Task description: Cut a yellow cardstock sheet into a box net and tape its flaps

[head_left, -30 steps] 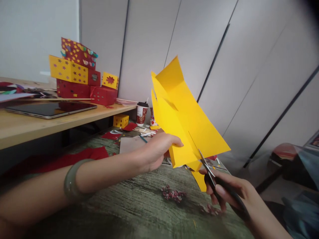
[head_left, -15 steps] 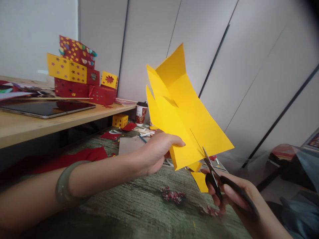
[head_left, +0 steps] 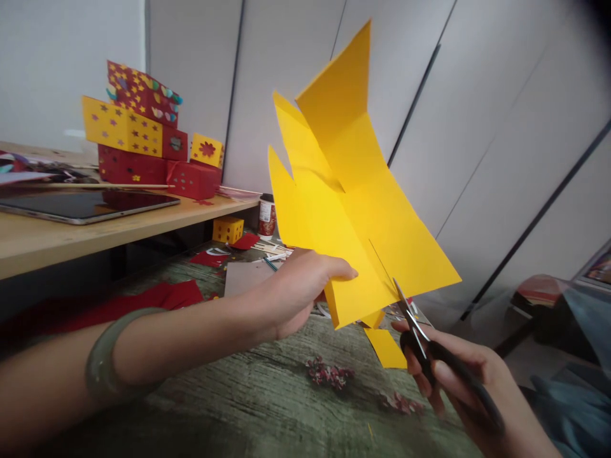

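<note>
2 hands in view. Left hand (head_left: 300,292): grip pinching the lower edge of 1 yellow paper sheet (head_left: 353,210), held upright in the air above the right edge of the tabletop (head_left: 267,394). Right hand (head_left: 458,381): grip closed round the dark handles of 1 scissors (head_left: 420,334), blades slightly parted, tips at a slit in the sheet's bottom edge. 1 yellow offcut (head_left: 386,348) lies on the tabletop beneath.
</note>
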The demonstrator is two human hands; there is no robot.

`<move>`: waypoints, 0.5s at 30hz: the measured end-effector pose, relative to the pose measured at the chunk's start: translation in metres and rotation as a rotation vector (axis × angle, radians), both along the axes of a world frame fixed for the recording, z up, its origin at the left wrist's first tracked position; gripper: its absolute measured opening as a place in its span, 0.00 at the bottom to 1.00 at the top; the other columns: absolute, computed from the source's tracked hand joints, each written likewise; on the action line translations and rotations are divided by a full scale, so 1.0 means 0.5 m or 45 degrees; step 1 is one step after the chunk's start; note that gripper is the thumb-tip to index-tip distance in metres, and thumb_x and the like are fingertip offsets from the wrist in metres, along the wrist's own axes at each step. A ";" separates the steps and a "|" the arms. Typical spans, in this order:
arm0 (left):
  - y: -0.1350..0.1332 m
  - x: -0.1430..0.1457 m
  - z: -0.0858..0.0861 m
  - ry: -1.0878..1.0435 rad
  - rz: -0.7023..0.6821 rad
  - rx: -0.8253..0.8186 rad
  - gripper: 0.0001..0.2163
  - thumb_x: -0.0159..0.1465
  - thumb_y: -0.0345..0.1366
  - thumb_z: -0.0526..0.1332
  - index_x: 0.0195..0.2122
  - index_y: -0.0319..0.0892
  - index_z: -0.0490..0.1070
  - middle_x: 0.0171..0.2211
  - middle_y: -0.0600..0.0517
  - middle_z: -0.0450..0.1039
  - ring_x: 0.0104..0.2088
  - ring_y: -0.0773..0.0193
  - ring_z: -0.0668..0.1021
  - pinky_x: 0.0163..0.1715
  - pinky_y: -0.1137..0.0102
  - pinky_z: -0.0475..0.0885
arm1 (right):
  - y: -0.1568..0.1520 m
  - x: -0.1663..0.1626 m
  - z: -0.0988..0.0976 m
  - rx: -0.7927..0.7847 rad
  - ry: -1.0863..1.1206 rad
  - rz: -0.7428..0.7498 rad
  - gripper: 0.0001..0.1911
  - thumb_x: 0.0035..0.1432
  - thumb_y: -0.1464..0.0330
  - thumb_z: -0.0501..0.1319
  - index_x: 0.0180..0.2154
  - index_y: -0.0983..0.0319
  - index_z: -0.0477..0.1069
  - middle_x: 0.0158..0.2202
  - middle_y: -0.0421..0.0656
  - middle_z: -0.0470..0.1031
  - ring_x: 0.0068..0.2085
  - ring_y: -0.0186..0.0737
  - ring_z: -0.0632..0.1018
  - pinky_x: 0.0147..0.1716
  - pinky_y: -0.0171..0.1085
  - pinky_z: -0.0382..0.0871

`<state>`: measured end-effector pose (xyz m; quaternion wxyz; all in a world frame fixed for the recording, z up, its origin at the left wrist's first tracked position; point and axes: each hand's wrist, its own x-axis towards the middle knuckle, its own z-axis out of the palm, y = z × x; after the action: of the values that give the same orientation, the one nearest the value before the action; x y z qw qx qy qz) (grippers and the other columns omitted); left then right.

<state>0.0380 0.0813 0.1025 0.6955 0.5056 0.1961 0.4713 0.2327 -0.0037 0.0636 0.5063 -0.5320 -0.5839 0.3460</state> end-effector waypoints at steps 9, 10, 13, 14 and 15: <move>-0.009 -0.003 0.008 -0.022 0.008 -0.070 0.11 0.48 0.24 0.59 0.33 0.37 0.69 0.42 0.45 0.72 0.43 0.56 0.72 0.46 0.61 0.64 | -0.008 -0.004 0.004 0.002 -0.019 -0.064 0.23 0.38 0.57 0.67 0.39 0.58 0.75 0.17 0.37 0.67 0.18 0.34 0.69 0.12 0.30 0.63; -0.010 -0.004 0.008 -0.026 0.012 -0.066 0.10 0.48 0.24 0.59 0.33 0.37 0.69 0.42 0.45 0.72 0.43 0.56 0.72 0.46 0.61 0.64 | -0.009 -0.006 0.005 0.001 -0.029 -0.076 0.24 0.38 0.57 0.67 0.40 0.58 0.75 0.17 0.37 0.67 0.17 0.34 0.69 0.12 0.30 0.63; -0.012 -0.005 0.009 -0.055 -0.013 -0.046 0.10 0.48 0.24 0.59 0.32 0.37 0.70 0.41 0.46 0.72 0.43 0.57 0.72 0.47 0.63 0.64 | -0.011 -0.008 0.008 -0.015 -0.040 -0.109 0.24 0.36 0.56 0.67 0.38 0.58 0.75 0.17 0.37 0.67 0.17 0.34 0.69 0.12 0.30 0.62; -0.012 -0.006 0.010 -0.058 -0.024 -0.047 0.10 0.48 0.24 0.59 0.33 0.37 0.70 0.41 0.46 0.72 0.43 0.57 0.72 0.47 0.63 0.64 | -0.012 -0.007 0.009 -0.023 -0.045 -0.112 0.24 0.36 0.55 0.67 0.38 0.58 0.75 0.17 0.37 0.67 0.17 0.34 0.69 0.12 0.30 0.62; -0.012 -0.006 0.011 -0.054 -0.026 -0.057 0.09 0.49 0.24 0.59 0.32 0.37 0.70 0.41 0.46 0.72 0.44 0.58 0.72 0.47 0.64 0.63 | -0.013 -0.006 0.010 -0.032 -0.055 -0.113 0.24 0.36 0.55 0.67 0.38 0.58 0.75 0.17 0.37 0.67 0.17 0.34 0.69 0.12 0.30 0.62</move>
<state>0.0350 0.0750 0.1078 0.7153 0.4818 0.1867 0.4704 0.2297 -0.0102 0.0688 0.5018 -0.5709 -0.5662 0.3190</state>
